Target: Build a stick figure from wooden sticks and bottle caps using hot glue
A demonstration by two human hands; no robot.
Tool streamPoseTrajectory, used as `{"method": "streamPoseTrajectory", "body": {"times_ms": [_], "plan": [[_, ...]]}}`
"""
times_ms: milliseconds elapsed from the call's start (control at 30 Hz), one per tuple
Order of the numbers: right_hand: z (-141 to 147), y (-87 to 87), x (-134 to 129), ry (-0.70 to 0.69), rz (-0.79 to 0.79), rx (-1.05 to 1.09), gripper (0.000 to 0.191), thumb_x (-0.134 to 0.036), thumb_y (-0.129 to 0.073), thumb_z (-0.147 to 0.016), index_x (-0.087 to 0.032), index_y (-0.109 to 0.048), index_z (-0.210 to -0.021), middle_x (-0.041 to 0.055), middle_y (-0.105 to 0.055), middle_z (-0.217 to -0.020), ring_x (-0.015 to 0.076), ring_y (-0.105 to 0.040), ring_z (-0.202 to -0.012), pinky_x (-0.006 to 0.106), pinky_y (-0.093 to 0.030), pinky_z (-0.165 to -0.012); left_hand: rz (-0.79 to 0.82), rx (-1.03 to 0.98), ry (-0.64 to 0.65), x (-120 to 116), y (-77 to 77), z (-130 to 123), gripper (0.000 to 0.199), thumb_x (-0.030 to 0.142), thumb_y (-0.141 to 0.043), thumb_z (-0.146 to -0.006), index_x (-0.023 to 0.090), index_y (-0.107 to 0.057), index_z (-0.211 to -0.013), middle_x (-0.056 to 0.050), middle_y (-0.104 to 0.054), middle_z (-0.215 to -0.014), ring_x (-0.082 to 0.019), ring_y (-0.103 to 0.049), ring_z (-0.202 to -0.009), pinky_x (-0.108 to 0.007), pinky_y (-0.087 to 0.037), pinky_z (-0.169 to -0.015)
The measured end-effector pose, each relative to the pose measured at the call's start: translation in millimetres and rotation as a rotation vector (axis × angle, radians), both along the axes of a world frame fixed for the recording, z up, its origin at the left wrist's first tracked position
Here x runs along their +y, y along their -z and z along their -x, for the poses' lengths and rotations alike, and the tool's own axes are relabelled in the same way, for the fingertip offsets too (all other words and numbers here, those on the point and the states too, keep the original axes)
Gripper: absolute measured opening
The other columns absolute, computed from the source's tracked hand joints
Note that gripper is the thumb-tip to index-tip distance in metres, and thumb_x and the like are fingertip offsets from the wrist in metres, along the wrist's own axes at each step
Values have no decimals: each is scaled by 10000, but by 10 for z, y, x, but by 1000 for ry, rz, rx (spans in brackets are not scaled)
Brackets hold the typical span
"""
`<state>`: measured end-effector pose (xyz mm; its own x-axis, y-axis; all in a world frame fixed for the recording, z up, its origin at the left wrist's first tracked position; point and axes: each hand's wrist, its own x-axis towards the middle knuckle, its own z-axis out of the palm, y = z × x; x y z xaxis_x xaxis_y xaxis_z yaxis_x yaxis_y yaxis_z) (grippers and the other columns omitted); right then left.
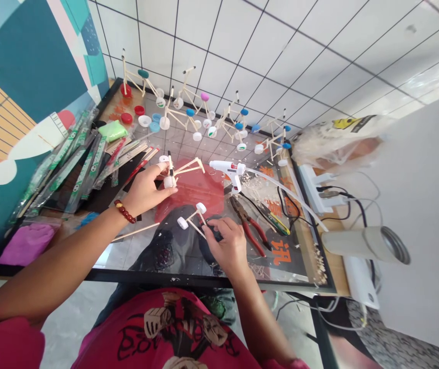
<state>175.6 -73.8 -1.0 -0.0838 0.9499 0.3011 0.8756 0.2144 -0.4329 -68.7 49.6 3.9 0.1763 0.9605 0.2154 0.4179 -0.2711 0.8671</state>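
Note:
My left hand is closed on a small wooden-stick frame, pinching it near its white bottle caps and a black-tipped stick. The frame's far sticks reach out to the right above a red patch on the glass. My right hand pinches a second piece, a stick assembly with two white bottle caps as wheels, held nearer to my body. The two pieces are apart. A white hot glue gun lies just beyond my right hand, a glue stick running from its back.
Several finished-looking stick tricycles stand along the back. Wrapped chopsticks, a green clay packet and a purple clay packet lie left. Red-handled pliers, a utility knife and black cords lie right, near a grey cylinder.

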Motion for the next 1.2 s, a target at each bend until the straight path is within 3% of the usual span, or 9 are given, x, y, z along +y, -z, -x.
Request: {"method": "streamPoseTrajectory", "body": {"times_ms": [433,600,1200], "plan": [[-23,21,31,-19,92,54,134,-248,-651,-925,-214,-717,-814,7,-719,-787,149,-643,-703,304,-384,-726,8,17,4,-6,-19,-2,617,353,-781,-731,167,-628,-1298,-112,-713,-1258,-275,-693,-1124,-433,-562,-1012],[-15,28,33,-3,71,44,138,-284,-648,-936,-209,-738,-1009,47,-748,-922,179,-682,-788,311,-422,-748,-2,21,2,-3,-8,3,599,365,-779,-730,171,-639,-1279,-104,-721,-1249,-280,-693,-1126,-432,-559,-1012],[16,61,67,-86,-29,7,157,-168,-614,-933,-216,-761,-904,34,-736,-830,168,-676,-739,300,-435,-709,-17,52,1,-11,-18,-1,601,348,-774,-730,165,-633,-1285,-93,-730,-1237,-265,-697,-1115,-403,-550,-1016]]}}
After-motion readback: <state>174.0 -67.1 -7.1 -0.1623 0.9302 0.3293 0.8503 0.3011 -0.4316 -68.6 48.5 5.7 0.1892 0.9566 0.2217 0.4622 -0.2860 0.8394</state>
